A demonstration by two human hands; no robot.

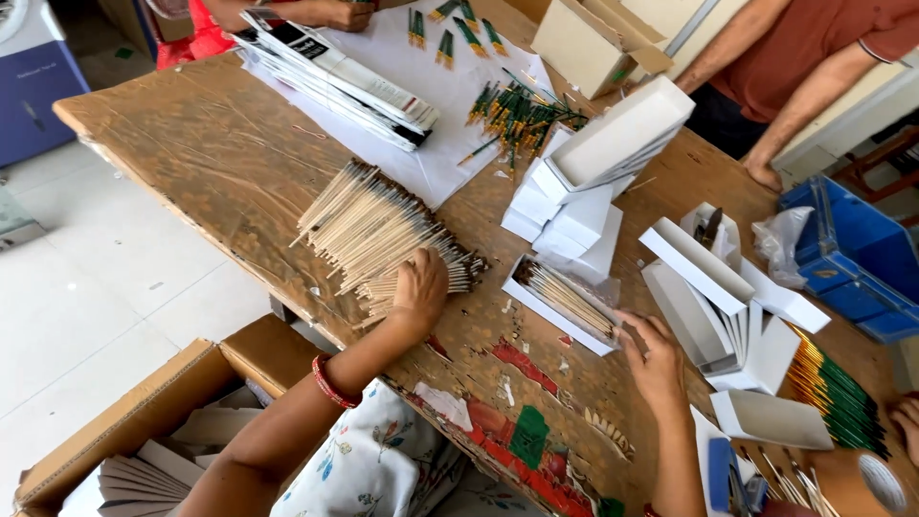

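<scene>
Now, table: worn brown wooden tabletop (220, 144), pale tiled floor beside it.
Left hand (421, 287): palm down, fingers curled onto the heap of thin wooden brush handles (369, 230).
Right hand (656, 359): open, fingertips touching the white cardboard box of brushes (565, 304).

A loose heap of thin pale wooden brushes (373, 235) lies flat on the brown worktop, handles fanned toward ten o'clock, dark bristle ends bunched toward four o'clock. The left hand (419, 287) rests on the heap's near edge. To its three o'clock sits a shallow white open box (560, 304), long and narrow, angled, partly filled with the same brushes lying lengthwise; the right hand (653, 359) touches its near corner.
</scene>
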